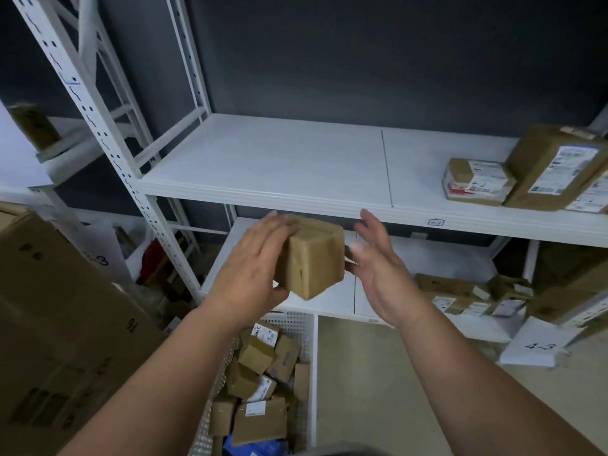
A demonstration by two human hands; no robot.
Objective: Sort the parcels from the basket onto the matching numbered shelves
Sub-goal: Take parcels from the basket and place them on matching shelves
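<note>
Far left: a large brown cardboard carton (49,307) with black marker scrawl stands near me, not part of the job as far as I can judge.

Left hand (253,274): the grip is clamped on a small plain brown cardboard parcel (312,258), thumb under its near lower corner, fingers spread over its left and top faces. The parcel is held in the air, tilted, in front of the edge of the white metal upper shelf (279,166), and above the white perforated basket (302,320). No label shows on the faces turned toward me.

Below it, the basket holds a heap of small brown parcels (260,353), several with white labels.

Right hand (381,268): grip apart, fingers straight, palm facing the parcel's right side. Whether it touches the box I cannot tell; it looks just beside it.

A small tag (436,222) on the upper shelf's front edge appears to read 4-2. On that shelf, far right, lie a small taped parcel marked 4-2 (477,182) and a larger brown one (552,166). The lower shelf (427,258) carries more parcels at right.

Step in hand, my reading: checking the parcel's number. Next move calls for turning it until the marking shows, then matching it to a shelf tag.
</note>
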